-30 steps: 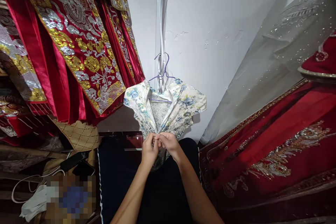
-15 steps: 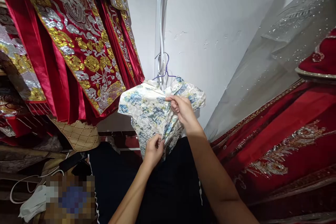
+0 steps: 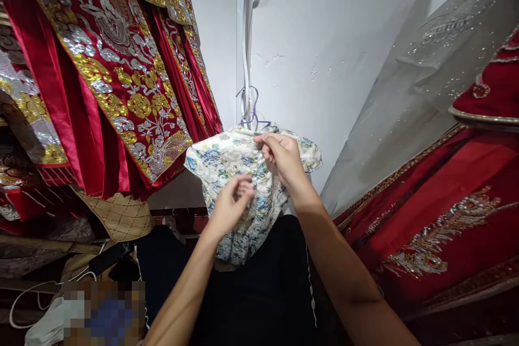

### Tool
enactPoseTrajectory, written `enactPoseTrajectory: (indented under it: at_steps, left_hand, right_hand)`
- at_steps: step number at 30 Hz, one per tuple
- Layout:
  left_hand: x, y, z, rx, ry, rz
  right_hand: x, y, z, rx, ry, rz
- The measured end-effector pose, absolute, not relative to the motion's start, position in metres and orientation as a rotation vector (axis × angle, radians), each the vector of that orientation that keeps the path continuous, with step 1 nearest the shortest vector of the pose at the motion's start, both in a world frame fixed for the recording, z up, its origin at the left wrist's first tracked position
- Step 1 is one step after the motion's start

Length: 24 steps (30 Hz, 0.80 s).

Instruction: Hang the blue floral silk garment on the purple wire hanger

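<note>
A short-sleeved blouse [image 3: 214, 158], cream with blue and yellow flowers, hangs before me on a purple hanger [image 3: 255, 105]. Near its neckline, my right hand [image 3: 281, 155] pinches the front edge between thumb and forefinger, the other fingers curled. My left hand [image 3: 233, 200] is lower, in front of the blouse's middle, its fingers loosely bent and slightly blurred with nothing visible in them. The lower hem reaches down over the dark cloth at my lap. Part of the blouse's front is hidden behind both hands.
Red garments with gold and silver embroidery [image 3: 141, 102] hang at left. On the right are a sheer sparkling grey fabric [image 3: 389, 102] and a red beaded garment [image 3: 458, 205]. A white strap [image 3: 245, 38] runs down the wall to the hanger. A white cable [image 3: 24, 292] lies lower left.
My left hand has let go of the blouse's lower front edge and moved up. The lower front now hangs wider and rounder. My right hand keeps its pinch near the neckline.
</note>
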<state>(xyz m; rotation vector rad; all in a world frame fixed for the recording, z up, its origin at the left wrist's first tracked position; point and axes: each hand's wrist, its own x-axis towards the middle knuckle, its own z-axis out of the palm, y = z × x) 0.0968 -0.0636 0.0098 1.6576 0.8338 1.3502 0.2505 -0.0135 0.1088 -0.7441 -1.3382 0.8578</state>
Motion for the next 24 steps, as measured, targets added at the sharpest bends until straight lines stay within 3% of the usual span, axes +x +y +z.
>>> enactPoseTrajectory:
  at_steps: [4,8,15,20,24]
  left_hand:
    - [0.103,-0.038,0.095,1.825,0.741,1.646]
    - [0.103,-0.019,0.131,2.265,0.857,1.501]
    - [0.1,-0.011,0.131,2.497,1.062,1.476]
    - [0.063,-0.01,0.124,2.146,1.016,1.858]
    - [0.004,0.005,0.089,1.616,0.94,2.095]
  right_hand:
    - [0.248,-0.023,0.113,-0.721,-1.422,0.772]
    - [0.257,-0.02,0.111,-0.73,-1.427,0.671]
    - [0.253,0.006,0.081,-0.817,-1.38,0.713]
    - [0.259,0.012,0.055,-1.023,-1.38,0.575]
    - [0.273,0.004,0.037,-1.104,-1.406,0.611]
